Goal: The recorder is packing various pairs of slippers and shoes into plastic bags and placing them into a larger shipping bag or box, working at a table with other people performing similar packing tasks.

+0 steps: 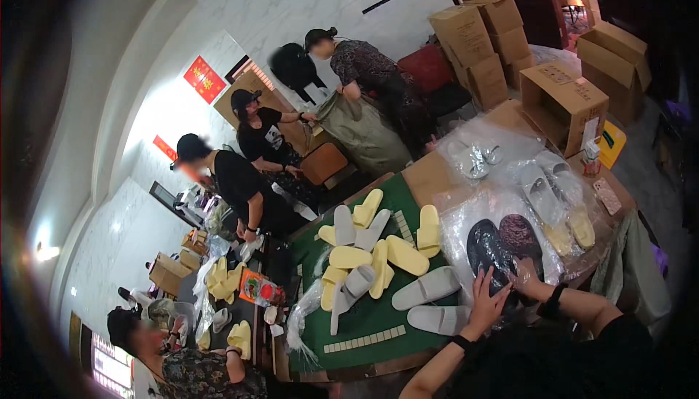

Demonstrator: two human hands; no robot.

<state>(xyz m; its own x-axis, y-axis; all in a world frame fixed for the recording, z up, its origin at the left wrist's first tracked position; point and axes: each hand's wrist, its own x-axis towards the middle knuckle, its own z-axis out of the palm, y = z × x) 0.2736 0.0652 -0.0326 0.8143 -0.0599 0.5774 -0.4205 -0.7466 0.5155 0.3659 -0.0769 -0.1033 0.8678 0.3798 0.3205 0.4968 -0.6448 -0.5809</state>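
A pair of dark slippers lies side by side on clear plastic at the right of the table. The left one is a black slipper (pixel 486 242); its mate is a dark reddish, speckled slipper (pixel 521 235). My left hand (pixel 488 298) rests at the near end of the black slipper, fingers stretched and apart. Close beside it, my right hand (pixel 527 279) has its fingers bent over the near end of the pair, gripping the speckled slipper. Part of both near ends is covered by my hands. To the left are grey slippers (pixel 428 287) and yellow slippers (pixel 406 255).
Clear plastic bags (pixel 477 144) with light slippers lie beyond the pair. A phone (pixel 606 196) and an open carton (pixel 564 104) are at the far right. Cream tiles (pixel 364 339) line the green mat (pixel 415 341). Several people work left and beyond, one near a large sack (pixel 368 133).
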